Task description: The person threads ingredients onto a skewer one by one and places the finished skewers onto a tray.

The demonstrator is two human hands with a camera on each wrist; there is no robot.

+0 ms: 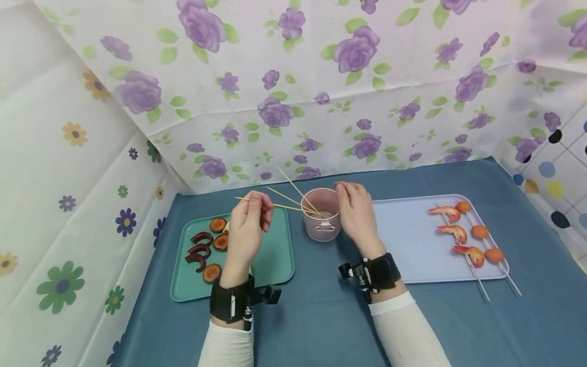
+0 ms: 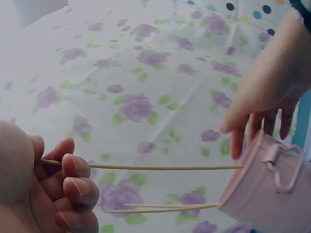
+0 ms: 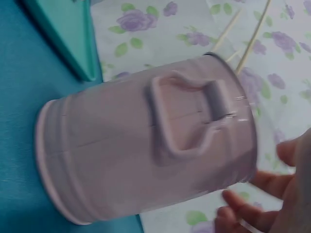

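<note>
A thin wooden skewer [image 2: 165,168] is pinched between the thumb and fingers of my left hand [image 1: 247,224], above the green tray. Its far end reaches into a small pink bucket [image 1: 322,229] with a wire-loop handle on its side. Two more skewers [image 2: 165,208] lean out over the bucket's rim toward the left. My right hand [image 1: 359,214] is at the bucket's right side, its loosely bent fingers [image 3: 265,183] touching the rim. In the left wrist view, some of the right fingertips are hidden behind the bucket.
On the left, a green tray [image 1: 279,260] carries brown mushroom-like slices [image 1: 212,273] and dark red curved pieces [image 1: 199,248]. A pale tray [image 1: 399,244] on the right holds a skewer of shrimp [image 1: 458,234] and one of orange balls [image 1: 479,232]. A blue cloth [image 1: 316,316] covers the table.
</note>
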